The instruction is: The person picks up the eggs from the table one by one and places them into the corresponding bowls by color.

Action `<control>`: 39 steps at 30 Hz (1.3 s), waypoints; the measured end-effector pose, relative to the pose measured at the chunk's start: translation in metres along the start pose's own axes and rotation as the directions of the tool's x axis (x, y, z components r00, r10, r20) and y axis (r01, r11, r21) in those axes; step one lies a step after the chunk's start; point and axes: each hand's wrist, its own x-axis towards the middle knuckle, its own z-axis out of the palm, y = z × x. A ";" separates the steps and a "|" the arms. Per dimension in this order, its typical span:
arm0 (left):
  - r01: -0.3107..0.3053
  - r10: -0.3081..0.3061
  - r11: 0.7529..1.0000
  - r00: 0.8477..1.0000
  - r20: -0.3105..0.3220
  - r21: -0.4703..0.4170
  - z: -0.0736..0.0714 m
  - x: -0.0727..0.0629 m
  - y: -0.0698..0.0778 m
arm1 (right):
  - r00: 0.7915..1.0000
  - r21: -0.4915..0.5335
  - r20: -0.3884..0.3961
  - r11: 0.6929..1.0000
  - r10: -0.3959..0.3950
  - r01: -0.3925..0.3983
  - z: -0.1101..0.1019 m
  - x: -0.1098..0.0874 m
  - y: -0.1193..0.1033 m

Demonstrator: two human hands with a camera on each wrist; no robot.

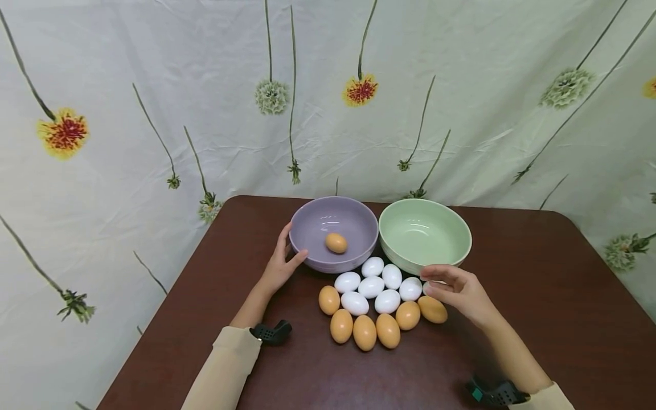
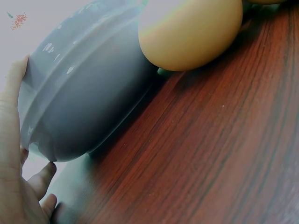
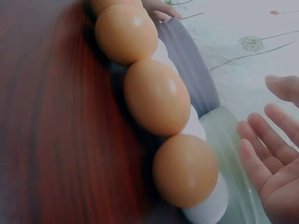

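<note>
While the left grip (image 1: 281, 263) holds a glossy bowl (image 1: 353, 225), the right grip (image 1: 460, 289) gapes near smooth eggs (image 1: 432, 309).

Round purple bowl (image 1: 333, 217) holds oval brown egg (image 1: 336, 243), sits left of round green bowl (image 1: 425, 233); oval white eggs (image 1: 371, 287) before both.

Purple bowl (image 1: 356, 219), pale green bowl (image 1: 422, 233), white eggs (image 1: 371, 287), orange-brown eggs (image 1: 365, 333), wood-grained red-brown table (image 1: 307, 378), flower-patterned white cloth (image 1: 225, 85).
</note>
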 end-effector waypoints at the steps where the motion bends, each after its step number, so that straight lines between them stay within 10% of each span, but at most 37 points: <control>1: -0.001 0.001 1.000 1.000 0.001 -0.001 0.000 0.000 0.000 | 1.000 0.005 0.009 1.000 -0.011 0.011 -0.001 -0.002 0.000; 12: 0.010 -0.010 1.000 1.000 0.008 -0.007 0.000 0.001 -0.001 | 0.975 0.126 0.167 0.984 -0.144 0.123 -0.024 -0.020 0.011; 39: 0.011 -0.011 1.000 1.000 0.004 0.007 0.001 -0.001 0.002 | 0.989 -0.136 0.138 0.988 -0.050 0.069 -0.031 -0.030 0.030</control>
